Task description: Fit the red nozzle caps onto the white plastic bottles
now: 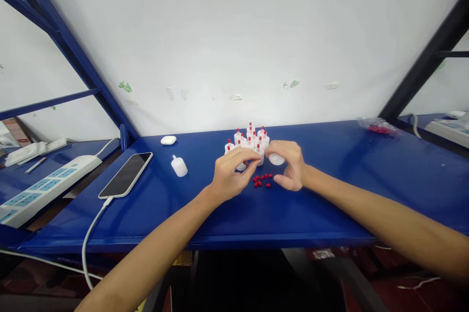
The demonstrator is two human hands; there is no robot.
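Observation:
A cluster of small white dropper bottles [250, 142] with red caps stands on the blue table, near the wall. At its front edge my left hand [231, 175] has thumb and fingertips pinched together; whatever lies between them is too small to make out. Part of a white body shows under those fingers. My right hand [291, 165] curls its fingers around a white bottle [276, 159], whose rounded end shows, with the thumb apart and lower. Between and below both hands lie several loose red caps [261, 180]. A lone uncapped bottle [179, 166] is on the left.
To the left are a phone [126, 175] on a charging cable, a small white case [168, 140] and a power strip [51, 187]. A clear bag of red caps [379, 127] lies at the back right. Blue rack posts [78, 53] frame the table.

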